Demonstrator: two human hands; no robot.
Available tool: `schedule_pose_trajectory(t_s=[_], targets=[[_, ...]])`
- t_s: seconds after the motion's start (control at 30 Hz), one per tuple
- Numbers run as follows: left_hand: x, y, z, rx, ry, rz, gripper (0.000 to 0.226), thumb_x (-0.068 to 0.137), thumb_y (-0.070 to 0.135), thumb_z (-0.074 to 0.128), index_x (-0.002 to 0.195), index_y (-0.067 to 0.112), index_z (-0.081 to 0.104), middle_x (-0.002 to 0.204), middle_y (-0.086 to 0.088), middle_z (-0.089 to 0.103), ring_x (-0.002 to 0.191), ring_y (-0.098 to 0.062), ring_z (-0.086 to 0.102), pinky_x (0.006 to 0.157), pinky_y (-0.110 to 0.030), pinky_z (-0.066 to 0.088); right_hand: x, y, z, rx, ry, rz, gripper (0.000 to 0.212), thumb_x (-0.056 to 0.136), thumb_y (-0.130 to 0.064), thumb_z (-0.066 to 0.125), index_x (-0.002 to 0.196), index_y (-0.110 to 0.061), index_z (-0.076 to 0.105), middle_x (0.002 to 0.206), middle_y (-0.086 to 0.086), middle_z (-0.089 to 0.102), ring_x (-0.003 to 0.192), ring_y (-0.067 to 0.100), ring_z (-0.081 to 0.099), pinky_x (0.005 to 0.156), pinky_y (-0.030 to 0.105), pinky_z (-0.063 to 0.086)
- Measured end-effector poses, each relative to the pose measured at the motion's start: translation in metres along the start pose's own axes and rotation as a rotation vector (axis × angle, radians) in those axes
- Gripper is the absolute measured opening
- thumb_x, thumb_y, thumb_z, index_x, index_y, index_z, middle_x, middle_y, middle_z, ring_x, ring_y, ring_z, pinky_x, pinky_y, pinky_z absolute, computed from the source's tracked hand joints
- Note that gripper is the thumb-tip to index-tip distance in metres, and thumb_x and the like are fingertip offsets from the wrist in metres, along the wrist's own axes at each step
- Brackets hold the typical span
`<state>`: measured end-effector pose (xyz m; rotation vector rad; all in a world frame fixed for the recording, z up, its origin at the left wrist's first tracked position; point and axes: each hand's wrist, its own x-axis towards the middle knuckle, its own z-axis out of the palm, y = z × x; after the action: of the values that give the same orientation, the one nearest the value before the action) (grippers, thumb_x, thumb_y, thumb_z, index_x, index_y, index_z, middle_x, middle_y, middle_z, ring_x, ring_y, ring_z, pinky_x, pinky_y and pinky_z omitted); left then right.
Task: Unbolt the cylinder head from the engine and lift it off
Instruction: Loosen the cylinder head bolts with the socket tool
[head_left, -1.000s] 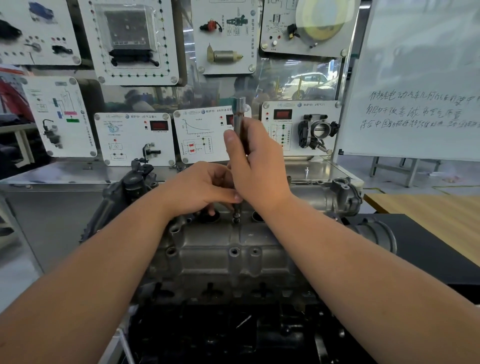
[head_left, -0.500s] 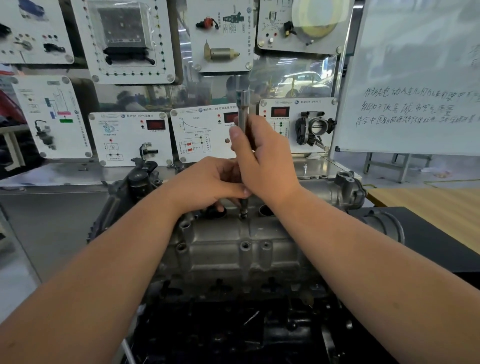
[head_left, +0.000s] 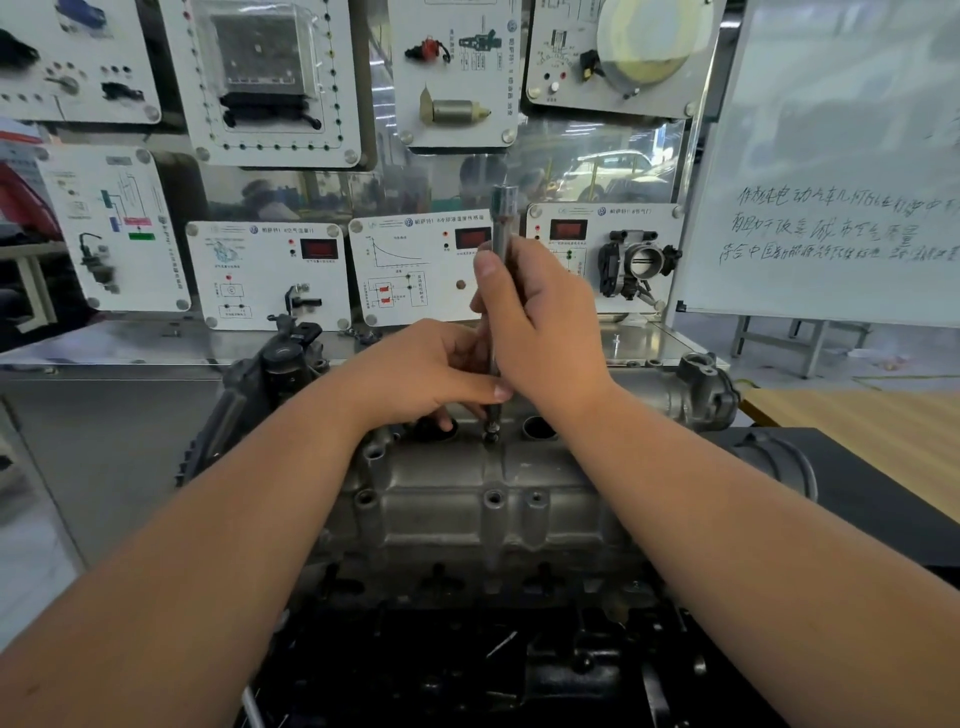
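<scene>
Little moved: hands still grip slim steel rod.

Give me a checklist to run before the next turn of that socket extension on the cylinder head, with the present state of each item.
1. Right hand grips the socket extension: ok.
2. Left hand steadies the lower shaft: ok.
3. Extension stands near upright over the bolt: ok.
4. Socket fully seated on the bolt head: cannot tell.
5. Cylinder head free of loose tools near the bolt: ok.
6. Other bolts already out: cannot tell.
</scene>
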<state>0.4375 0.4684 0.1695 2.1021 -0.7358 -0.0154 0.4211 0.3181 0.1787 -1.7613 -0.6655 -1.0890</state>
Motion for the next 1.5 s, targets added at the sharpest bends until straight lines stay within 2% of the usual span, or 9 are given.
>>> schedule_pose_trajectory(t_s=[0.17,0.27,0.47,0.6,0.7,0.8,1.07,1.3,1.5], targets=[[-0.0003,-0.0002,0.0001,0.029,-0.01,0.018,0.022,0.093,0.018,0.072,0.115,0.015,0.073,0.104,0.005,0.078,0.091,-0.011,0.075,0.06,-0.027,0.058,0.0007,0.0028,-0.0003,0.052,-0.06,0.051,0.029,0.104,-0.032,0.042,0.107,-0.008,0.058,0.07,-0.007,0.068,0.058,0.01,0.065,0.058,0.039,0.055],[0.0002,0.0,-0.0009,0.061,-0.01,0.03,0.018,0.091,0.022,0.075,0.109,0.019,0.072,0.096,0.005,0.078,0.082,-0.009,0.074,0.06,-0.029,0.059,-0.0003,0.0026,0.0003,0.074,-0.058,0.044,0.033,0.099,-0.037,0.058,0.124,-0.018,0.047,0.072,-0.006,0.068,0.064,0.008,0.067,0.061,0.033,0.055],[0.002,-0.002,-0.0008,0.033,0.0,0.022,0.015,0.091,0.02,0.075,0.105,0.02,0.073,0.097,0.004,0.078,0.086,-0.008,0.075,0.058,-0.025,0.057,-0.0001,-0.0011,0.0007,0.008,-0.005,-0.058,0.023,0.102,-0.022,0.053,0.098,-0.001,0.061,0.075,0.007,0.066,0.068,0.017,0.06,0.061,0.024,0.046],[0.0011,-0.0014,-0.0001,0.037,-0.004,0.026,0.014,0.093,0.019,0.073,0.106,0.021,0.074,0.1,0.006,0.078,0.088,-0.007,0.074,0.058,-0.024,0.057,0.0008,-0.0009,-0.0003,-0.028,-0.05,-0.023,0.025,0.104,-0.023,0.043,0.1,-0.006,0.06,0.07,-0.008,0.064,0.063,0.003,0.06,0.057,0.01,0.04],[0.0009,-0.0011,-0.0007,0.042,0.002,0.025,0.015,0.09,0.022,0.076,0.105,0.019,0.073,0.096,0.002,0.077,0.083,-0.009,0.074,0.056,-0.026,0.056,-0.0011,-0.0026,-0.0015,0.036,-0.072,0.016,0.033,0.104,-0.026,0.051,0.132,-0.008,0.051,0.07,-0.004,0.067,0.061,0.004,0.064,0.059,0.026,0.052],[0.0008,-0.0009,-0.0007,0.042,0.015,0.023,0.016,0.087,0.024,0.078,0.101,0.019,0.072,0.092,0.002,0.077,0.079,-0.008,0.075,0.054,-0.023,0.055,-0.0028,-0.0067,-0.0018,0.032,-0.068,-0.006,0.033,0.099,-0.027,0.063,0.124,-0.009,0.051,0.066,0.009,0.064,0.061,0.023,0.064,0.058,0.043,0.05],[-0.0007,-0.0003,-0.0002,0.009,-0.006,0.009,0.017,0.092,0.017,0.074,0.106,0.027,0.074,0.103,0.011,0.078,0.094,-0.007,0.073,0.06,-0.027,0.059,-0.0009,-0.0033,-0.0017,-0.031,0.004,0.007,0.029,0.102,-0.022,0.045,0.094,0.002,0.06,0.072,0.004,0.07,0.06,0.013,0.063,0.059,0.035,0.05],[-0.0003,0.0035,0.0007,0.044,0.012,0.018,0.017,0.088,0.021,0.078,0.104,0.02,0.073,0.091,0.003,0.077,0.07,-0.002,0.07,0.052,-0.025,0.053,-0.001,-0.0042,-0.0018,0.012,-0.015,0.033,0.029,0.095,-0.027,0.069,0.114,-0.01,0.055,0.062,0.0,0.061,0.056,0.011,0.058,0.054,0.022,0.045],[-0.0006,0.001,0.0005,0.045,-0.008,0.012,0.021,0.093,0.02,0.072,0.114,0.022,0.072,0.108,0.007,0.077,0.092,-0.008,0.073,0.058,-0.026,0.057,-0.0005,-0.003,-0.0034,-0.034,-0.003,0.033,0.023,0.102,-0.02,0.05,0.103,0.001,0.058,0.073,0.009,0.07,0.061,0.023,0.066,0.06,0.044,0.053]])
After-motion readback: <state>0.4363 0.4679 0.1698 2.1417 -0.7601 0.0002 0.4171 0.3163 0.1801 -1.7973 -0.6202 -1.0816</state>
